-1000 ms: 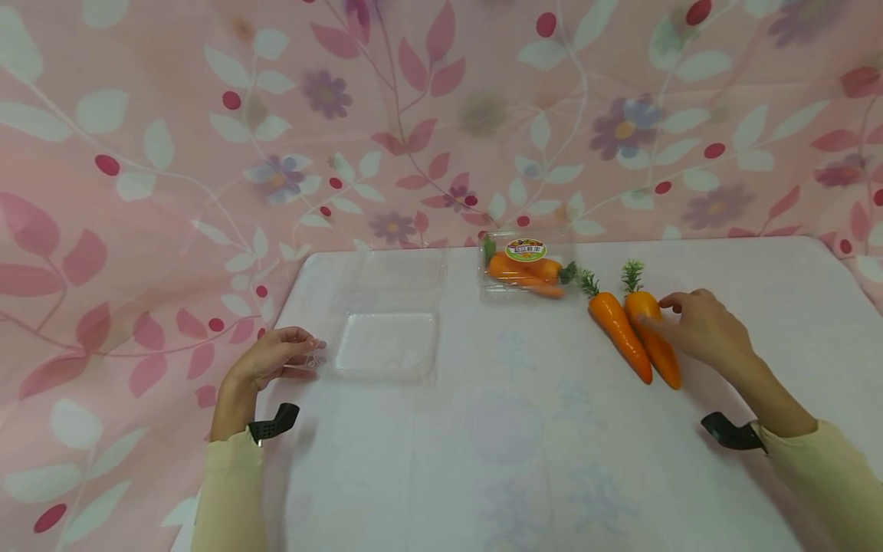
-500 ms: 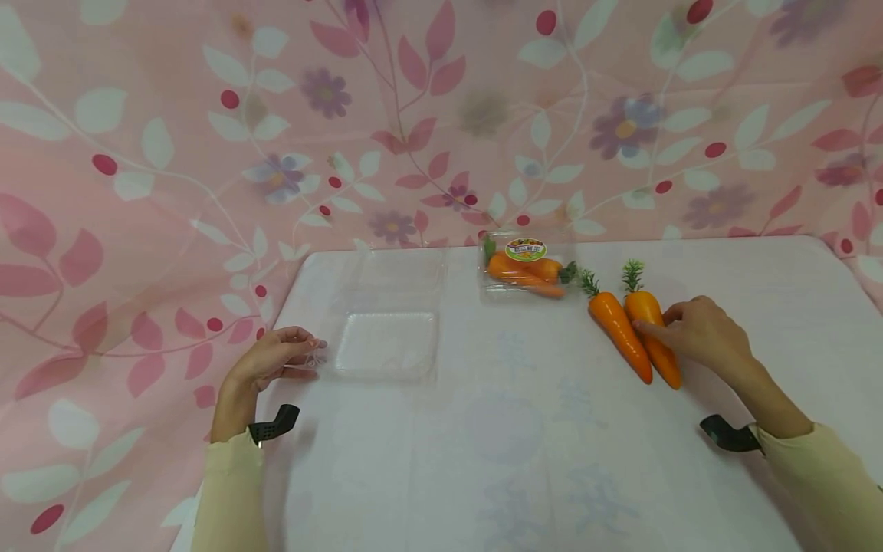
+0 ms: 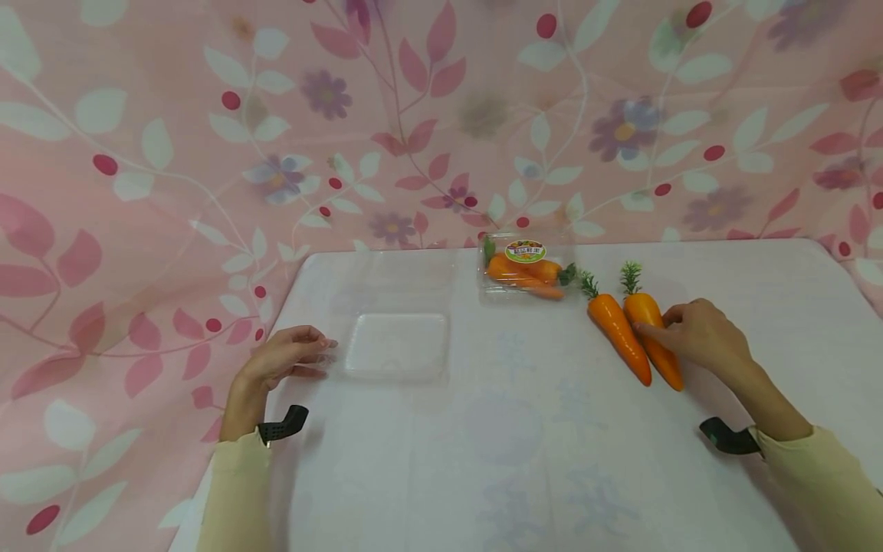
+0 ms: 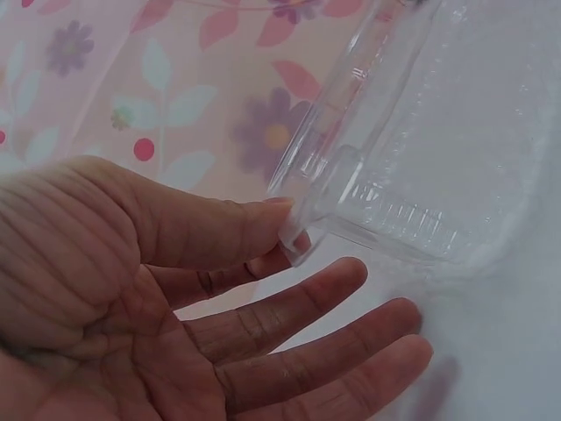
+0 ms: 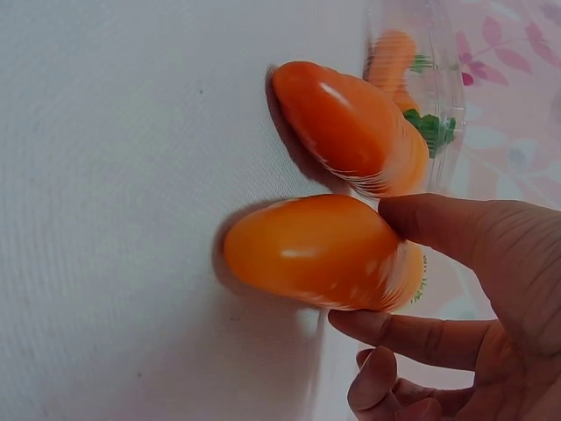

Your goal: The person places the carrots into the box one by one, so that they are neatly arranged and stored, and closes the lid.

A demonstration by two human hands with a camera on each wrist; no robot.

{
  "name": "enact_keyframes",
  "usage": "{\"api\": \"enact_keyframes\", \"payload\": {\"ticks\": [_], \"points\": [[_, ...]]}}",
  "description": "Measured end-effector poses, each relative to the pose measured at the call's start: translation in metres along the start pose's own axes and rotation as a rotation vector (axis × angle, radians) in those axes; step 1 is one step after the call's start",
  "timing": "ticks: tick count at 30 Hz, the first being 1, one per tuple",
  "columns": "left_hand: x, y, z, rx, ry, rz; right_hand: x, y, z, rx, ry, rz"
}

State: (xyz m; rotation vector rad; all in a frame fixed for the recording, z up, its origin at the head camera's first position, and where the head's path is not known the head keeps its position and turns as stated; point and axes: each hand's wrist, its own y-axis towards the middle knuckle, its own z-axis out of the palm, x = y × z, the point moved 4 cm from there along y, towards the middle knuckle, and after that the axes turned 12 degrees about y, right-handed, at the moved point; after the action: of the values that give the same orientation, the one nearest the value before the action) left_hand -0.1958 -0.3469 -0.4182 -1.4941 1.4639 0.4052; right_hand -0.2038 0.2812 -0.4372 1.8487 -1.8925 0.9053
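Right hand [image 3: 704, 335] pinches one carrot [image 5: 308, 249] | oval label [image 3: 526, 251]: 精品鲜果

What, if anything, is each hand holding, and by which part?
The left hand pinches the clear container by a corner of its rim. The right hand pinches the right-hand loose carrot by the sides of its thicker half.

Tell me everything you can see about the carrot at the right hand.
The carrot is orange, smooth and shiny, plastic by its look, with a frilly green top. It tapers to a rounded tip. It lies on the white table, tip toward the person and top pointing away, just to the right of another carrot. The right hand pinches its sides between thumb and index finger.
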Motion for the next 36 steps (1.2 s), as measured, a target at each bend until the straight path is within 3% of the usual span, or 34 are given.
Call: {"api": "enact_keyframes", "payload": {"ticks": [22,36], "points": [[-0.023,0.015,0.030,0.024,0.080,0.036,-0.003,0.001,0.001,-0.013,0.002,-0.018],[-0.028,0.017,0.039,0.047,0.078,0.043,-0.003,0.001,-0.003,-0.029,0.014,-0.013]]}}
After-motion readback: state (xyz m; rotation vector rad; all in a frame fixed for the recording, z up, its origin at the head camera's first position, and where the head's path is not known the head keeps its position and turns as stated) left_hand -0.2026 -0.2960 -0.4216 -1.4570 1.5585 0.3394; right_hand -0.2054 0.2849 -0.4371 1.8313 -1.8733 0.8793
